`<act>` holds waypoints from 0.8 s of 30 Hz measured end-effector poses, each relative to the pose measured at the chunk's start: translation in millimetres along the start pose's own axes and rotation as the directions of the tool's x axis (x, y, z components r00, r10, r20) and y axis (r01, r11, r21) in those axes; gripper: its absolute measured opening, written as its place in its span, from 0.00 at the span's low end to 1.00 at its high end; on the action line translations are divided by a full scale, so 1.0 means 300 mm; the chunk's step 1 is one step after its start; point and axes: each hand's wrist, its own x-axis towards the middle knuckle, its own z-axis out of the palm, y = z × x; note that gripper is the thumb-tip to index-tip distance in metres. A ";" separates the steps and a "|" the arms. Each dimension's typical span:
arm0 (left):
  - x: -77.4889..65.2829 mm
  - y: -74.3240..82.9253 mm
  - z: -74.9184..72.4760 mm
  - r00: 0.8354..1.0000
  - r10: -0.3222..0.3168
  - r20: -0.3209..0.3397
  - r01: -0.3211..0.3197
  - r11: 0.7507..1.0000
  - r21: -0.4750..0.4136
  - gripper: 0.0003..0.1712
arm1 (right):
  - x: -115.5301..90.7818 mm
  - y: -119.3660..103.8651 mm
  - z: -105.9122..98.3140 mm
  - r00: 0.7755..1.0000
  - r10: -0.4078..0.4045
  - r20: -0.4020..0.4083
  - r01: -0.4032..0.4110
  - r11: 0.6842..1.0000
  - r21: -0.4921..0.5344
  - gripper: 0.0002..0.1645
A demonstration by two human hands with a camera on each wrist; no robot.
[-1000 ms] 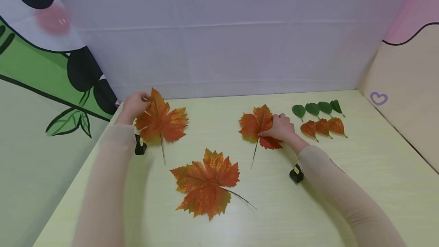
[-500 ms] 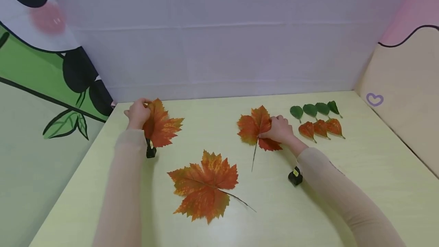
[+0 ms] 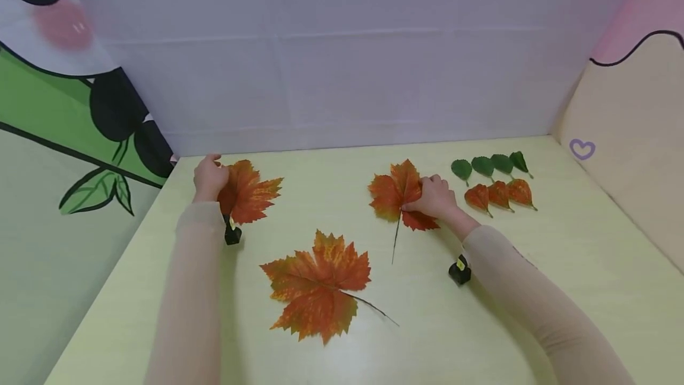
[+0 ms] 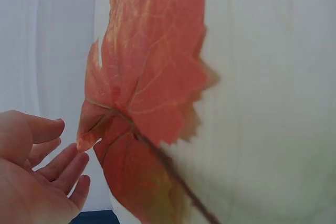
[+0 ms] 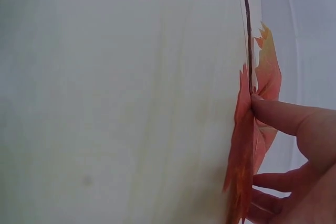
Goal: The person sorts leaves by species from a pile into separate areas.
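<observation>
A large orange-red maple leaf (image 3: 251,193) lies at the far left of the table. My left hand (image 3: 210,177) is at its left edge; in the left wrist view the thumb and loosely bent fingers stand apart, and nothing is pinched between them. Whether a fingertip touches the leaf edge, I cannot tell. Right of centre, my right hand (image 3: 435,196) holds a second maple leaf (image 3: 387,196). Its thumb (image 5: 273,113) presses where the stem meets the blade, and the fingers are at the blade's edge. A third maple leaf (image 3: 320,290) lies nearer me, stem pointing right.
Several small green leaves (image 3: 483,166) form a row at the back right, with orange husk-like pieces (image 3: 499,194) in front of them. A pale cloth wall (image 3: 342,88) closes the table's (image 3: 427,337) far edge. Black wrist cameras (image 3: 459,272) sit under the sleeves.
The left maple leaf was gripped and tilted up, was brought lower, and now lies down with my left fingers loosened from it. My right hand has kept its hold in place.
</observation>
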 end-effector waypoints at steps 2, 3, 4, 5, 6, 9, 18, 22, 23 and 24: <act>-0.005 0.001 -0.013 1.000 -0.013 0.006 0.013 0.999 -0.032 0.30 | 0.001 -0.002 -0.004 1.000 -0.002 -0.005 0.002 1.000 0.000 0.49; -0.008 0.003 -0.019 1.000 -0.022 0.006 0.022 0.999 -0.045 0.30 | 0.001 -0.003 -0.006 1.000 -0.001 -0.007 0.001 1.000 0.002 0.49; -0.013 0.006 -0.025 0.999 -0.031 0.003 0.032 0.998 -0.059 0.31 | 0.000 -0.005 -0.008 1.000 -0.001 -0.007 0.001 1.000 0.006 0.48; -0.019 0.010 -0.031 0.999 -0.041 -0.001 0.041 0.997 -0.070 0.31 | 0.000 -0.005 -0.009 1.000 -0.002 -0.005 0.002 1.000 0.007 0.48; -0.025 0.014 -0.037 0.999 -0.045 0.000 0.045 0.996 -0.075 0.31 | -0.002 -0.006 -0.011 1.000 -0.001 -0.002 0.001 1.000 0.009 0.48; -0.050 0.030 -0.048 0.998 -0.056 0.025 0.058 0.994 -0.089 0.30 | -0.003 -0.005 -0.009 1.000 0.001 0.000 -0.001 1.000 0.015 0.48; -0.153 0.081 -0.050 0.994 0.027 0.107 -0.012 0.990 -0.141 0.33 | -0.004 0.006 -0.008 1.000 -0.005 -0.002 0.005 0.999 0.033 0.49; -0.214 0.095 -0.047 0.981 0.118 0.157 -0.099 0.987 -0.124 0.32 | -0.002 0.009 -0.013 1.000 0.001 -0.006 -0.001 0.999 0.041 0.47; -0.230 0.098 -0.046 0.975 0.140 0.173 -0.119 0.985 -0.123 0.31 | 0.000 0.010 -0.016 1.000 0.007 -0.011 -0.007 0.999 0.046 0.46; -0.247 0.101 -0.044 0.970 0.154 0.187 -0.132 0.983 -0.124 0.31 | 0.002 0.012 -0.018 1.000 0.013 -0.016 -0.013 0.999 0.050 0.46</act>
